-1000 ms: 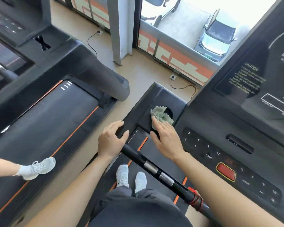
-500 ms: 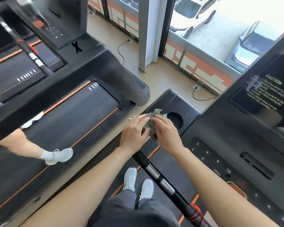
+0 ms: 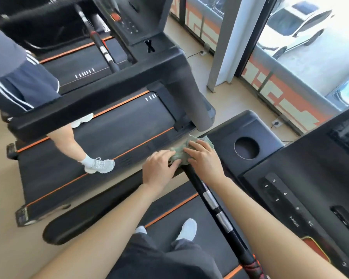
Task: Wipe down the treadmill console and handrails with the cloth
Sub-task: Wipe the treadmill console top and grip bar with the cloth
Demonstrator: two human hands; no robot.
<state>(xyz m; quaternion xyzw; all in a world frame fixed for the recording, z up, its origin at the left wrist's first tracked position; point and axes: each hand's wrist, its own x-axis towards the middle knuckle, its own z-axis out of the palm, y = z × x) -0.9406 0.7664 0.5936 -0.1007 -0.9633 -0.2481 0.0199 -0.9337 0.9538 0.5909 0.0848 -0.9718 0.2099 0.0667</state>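
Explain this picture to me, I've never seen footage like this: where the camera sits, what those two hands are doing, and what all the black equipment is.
The camera is worn on a person's head, looking forward and down, so the two bare arms reaching out from the bottom are the wearer's own. The black equipment is a treadmill: its console with numbered buttons is on the right, a round cup holder sits in its corner, and a black handlebar with silver grip plates runs across the front. The left hand and right hand both rest on a crumpled green cloth, pressing it where the handlebar joins the console's left corner. The wearer's white shoes show below on the belt. Another person stands on the neighbouring treadmill on the left.
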